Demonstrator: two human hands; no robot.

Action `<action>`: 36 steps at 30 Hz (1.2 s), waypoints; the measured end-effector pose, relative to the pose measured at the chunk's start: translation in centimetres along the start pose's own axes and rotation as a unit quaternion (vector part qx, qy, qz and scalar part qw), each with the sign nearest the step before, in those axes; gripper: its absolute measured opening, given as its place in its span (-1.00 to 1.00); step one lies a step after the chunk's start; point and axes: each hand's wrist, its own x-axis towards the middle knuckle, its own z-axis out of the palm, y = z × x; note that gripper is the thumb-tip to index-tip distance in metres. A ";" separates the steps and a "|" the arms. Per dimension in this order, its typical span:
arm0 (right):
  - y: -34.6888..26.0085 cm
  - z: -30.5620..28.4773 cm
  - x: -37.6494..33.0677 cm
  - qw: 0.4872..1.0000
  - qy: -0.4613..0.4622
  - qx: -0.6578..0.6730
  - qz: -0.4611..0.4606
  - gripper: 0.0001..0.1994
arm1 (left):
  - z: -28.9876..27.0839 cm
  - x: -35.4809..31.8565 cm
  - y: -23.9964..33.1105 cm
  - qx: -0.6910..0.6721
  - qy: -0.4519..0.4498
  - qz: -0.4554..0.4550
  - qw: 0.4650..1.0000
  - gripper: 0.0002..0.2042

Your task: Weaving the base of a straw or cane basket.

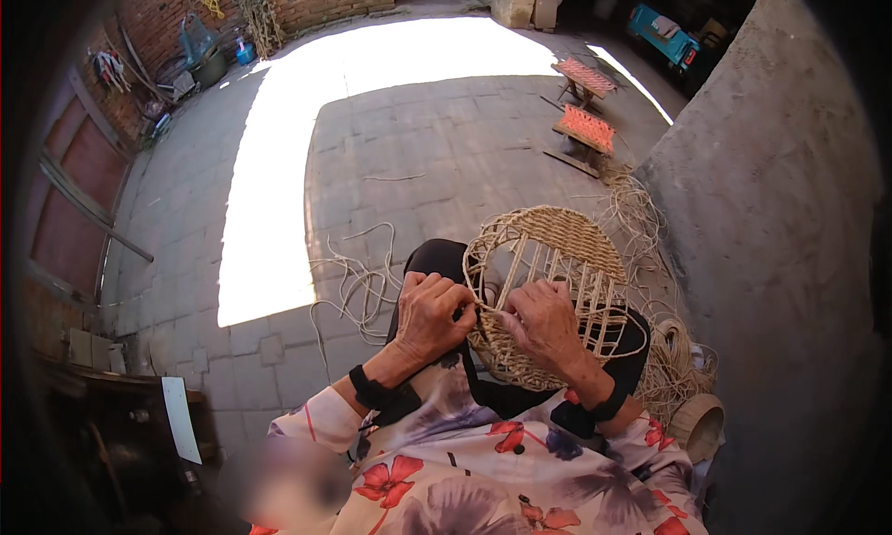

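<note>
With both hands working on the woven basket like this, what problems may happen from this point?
1. The left hand and right hand pinch strands at one spot on the round straw basket; its open ribs look thin, so a hard pull might bend or snap one.
2. Loose straw strands lie spread on the paved ground near the lap; they may tangle or catch a foot.
3. The coiled straw bundle beside the wall could knot when drawn.

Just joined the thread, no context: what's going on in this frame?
A person seated in a paved yard is weaving a round straw basket piece on their lap. Both the left hand and right hand pinch strands at its open-work rim. Loose straw strands lie on the paving, with coiled bundles beside the wall.
</note>
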 end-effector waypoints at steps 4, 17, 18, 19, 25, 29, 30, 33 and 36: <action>-0.7 1.2 0.2 0.998 0.022 0.061 -0.011 -0.81 | 0.1 0.2 0.0 -0.008 0.008 0.011 1.000 -0.90; 24.9 -11.4 -24.5 0.878 0.051 -0.325 0.348 -0.90 | 0.1 0.1 0.0 -0.035 -0.029 0.008 0.999 -0.90; 27.3 -12.2 -26.9 0.822 0.092 -0.352 0.439 -0.90 | 0.0 0.0 0.0 -0.037 -0.020 0.014 0.999 -0.90; 29.2 -14.4 -29.3 0.783 0.068 -0.338 0.517 -0.86 | -0.2 0.0 0.0 -0.042 -0.031 0.004 0.999 -0.90; 25.6 -12.7 -25.5 0.882 0.097 -0.164 0.431 -0.61 | -1.1 -0.1 -0.4 -0.123 -0.092 -0.030 0.988 -0.84; 12.9 -6.4 -11.8 0.932 0.096 0.233 0.260 -0.79 | -1.1 -0.4 -0.6 -0.145 -0.173 -0.036 0.974 -0.77; 9.6 -5.3 -9.2 0.956 0.062 0.211 0.192 -0.76 | -1.0 -0.4 -0.6 -0.145 -0.169 -0.035 0.974 -0.77; 2.5 -3.0 -3.6 0.988 0.022 0.149 0.039 -0.76 | -1.1 0.0 -1.0 -0.165 -0.171 -0.026 0.971 -0.76; 0.1 -2.1 -1.2 0.998 -0.022 0.056 -0.028 -0.76 | -1.6 0.6 -1.7 -0.263 -0.139 -0.054 0.953 -0.74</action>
